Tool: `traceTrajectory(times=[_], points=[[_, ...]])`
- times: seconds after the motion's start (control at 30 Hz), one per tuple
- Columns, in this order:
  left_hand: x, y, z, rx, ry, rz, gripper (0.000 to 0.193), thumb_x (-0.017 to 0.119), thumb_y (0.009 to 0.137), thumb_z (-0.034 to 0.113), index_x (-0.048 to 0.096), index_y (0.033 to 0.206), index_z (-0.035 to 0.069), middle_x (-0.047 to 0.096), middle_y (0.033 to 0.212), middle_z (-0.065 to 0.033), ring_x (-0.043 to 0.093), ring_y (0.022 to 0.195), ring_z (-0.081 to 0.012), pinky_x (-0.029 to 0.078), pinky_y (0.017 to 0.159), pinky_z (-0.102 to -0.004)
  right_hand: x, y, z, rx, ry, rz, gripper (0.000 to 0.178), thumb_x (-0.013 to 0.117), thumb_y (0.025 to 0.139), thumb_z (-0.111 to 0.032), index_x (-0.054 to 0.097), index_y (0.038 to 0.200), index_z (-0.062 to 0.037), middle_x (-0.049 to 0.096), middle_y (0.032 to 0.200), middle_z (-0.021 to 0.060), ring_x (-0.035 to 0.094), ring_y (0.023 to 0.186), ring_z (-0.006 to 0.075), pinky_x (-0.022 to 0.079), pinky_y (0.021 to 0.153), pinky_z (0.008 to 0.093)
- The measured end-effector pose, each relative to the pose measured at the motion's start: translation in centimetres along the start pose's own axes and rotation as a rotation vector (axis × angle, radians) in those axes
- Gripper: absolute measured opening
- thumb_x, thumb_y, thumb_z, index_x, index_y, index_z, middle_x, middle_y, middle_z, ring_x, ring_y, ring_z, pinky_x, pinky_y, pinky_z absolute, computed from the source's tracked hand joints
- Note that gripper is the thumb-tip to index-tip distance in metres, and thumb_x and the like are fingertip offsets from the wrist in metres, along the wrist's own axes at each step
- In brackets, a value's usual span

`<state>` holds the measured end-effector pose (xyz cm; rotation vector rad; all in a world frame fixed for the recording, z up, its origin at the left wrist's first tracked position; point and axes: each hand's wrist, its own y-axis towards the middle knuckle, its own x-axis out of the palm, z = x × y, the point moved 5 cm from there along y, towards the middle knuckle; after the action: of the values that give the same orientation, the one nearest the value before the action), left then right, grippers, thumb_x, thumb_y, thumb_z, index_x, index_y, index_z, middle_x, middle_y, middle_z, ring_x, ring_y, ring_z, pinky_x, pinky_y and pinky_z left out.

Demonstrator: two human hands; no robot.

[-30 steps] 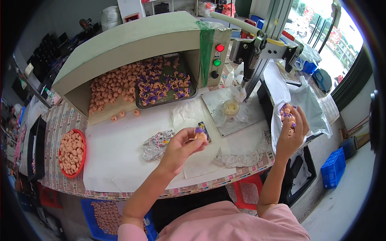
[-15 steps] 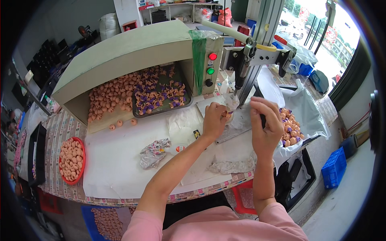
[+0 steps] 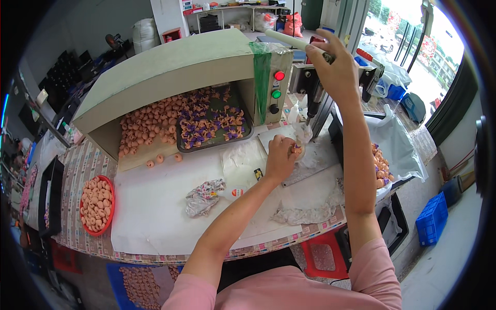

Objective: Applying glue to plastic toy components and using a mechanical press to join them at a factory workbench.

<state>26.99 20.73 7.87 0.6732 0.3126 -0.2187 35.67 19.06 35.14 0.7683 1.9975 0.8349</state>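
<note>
My left hand [image 3: 281, 159] is closed in a pinch on a small peach-and-purple doll piece [image 3: 296, 149], holding it below the tip of a hand press [image 3: 313, 106]. Clear plastic film [image 3: 301, 130] hangs around that tip, and a metal base plate [image 3: 312, 168] lies underneath. My right hand [image 3: 338, 67] is raised to the press's cream-coloured lever [image 3: 289, 40]. The lever runs between its thumb and curled fingers; how firmly they grip is hard to see.
Left of the press stands a beige box-shaped machine [image 3: 170, 70], with peach balls and a dark tray [image 3: 250, 129] of doll pieces inside. A red basket [image 3: 111, 206] of peach pieces stands at far left. A lined bin [image 3: 408, 150] is at right, and crumpled plastic [image 3: 204, 199] lies on the table.
My right hand has risen from beside the press tip to the lever. My left hand stays at the press with the doll piece. The view has shifted slightly.
</note>
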Motion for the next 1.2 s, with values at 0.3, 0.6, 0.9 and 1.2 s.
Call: traceTrajectory(times=[0.3, 0.6, 0.9, 1.2], points=[[-1.2, -0.3, 0.1, -0.085, 0.039, -0.065, 0.035, 0.069, 0.072, 0.007, 0.055, 0.104, 0.005, 0.049, 0.107, -0.0136, 0.046, 0.101, -0.0358, 0.040, 0.088, -0.0417, -5.2, 1.4, -2.9, -0.121, 0.700, 0.163, 0.045, 0.066, 0.083, -0.020, 0.056, 0.122, 0.0019, 0.062, 0.104, 0.0122, 0.062, 0.091, 0.0187, 0.049, 0.089, 0.0312], [-10.1, -1.5, 0.9, -0.050, 0.042, -0.121, 0.046, 0.069, 0.072, 0.005, 0.053, 0.115, 0.005, 0.049, 0.116, -0.0137, 0.045, 0.115, -0.0332, 0.036, 0.100, -0.0381, -6.7, -14.2, 1.0, -0.368, 0.393, 0.267, 0.033, 0.051, 0.095, -0.032, 0.061, 0.097, -0.0009, 0.064, 0.106, 0.0195, 0.057, 0.108, 0.0317, 0.044, 0.089, 0.0420], [-30.6, -6.0, -7.8, -0.136, 0.930, 0.407, 0.077, 0.074, 0.072, 0.035, 0.037, 0.134, 0.008, 0.039, 0.134, -0.0218, 0.036, 0.125, -0.0397, 0.030, 0.101, -0.0517, -2.2, -24.6, 1.4, 0.077, 0.310, -0.125, 0.026, 0.062, 0.083, -0.009, 0.062, 0.105, 0.0051, 0.064, 0.101, 0.0161, 0.059, 0.094, 0.0248, 0.045, 0.083, 0.0330], [-33.9, -7.8, -13.8, -0.313, 0.785, 0.118, 0.068, 0.078, 0.068, 0.041, 0.051, 0.121, 0.008, 0.048, 0.117, -0.0155, 0.048, 0.109, -0.0329, 0.041, 0.090, -0.0465, 2.7, -28.9, -1.7, 0.266, 0.512, -0.350, 0.018, 0.058, 0.085, 0.000, 0.063, 0.103, 0.0032, 0.068, 0.087, 0.0109, 0.062, 0.075, 0.0154, 0.049, 0.070, 0.0263]])
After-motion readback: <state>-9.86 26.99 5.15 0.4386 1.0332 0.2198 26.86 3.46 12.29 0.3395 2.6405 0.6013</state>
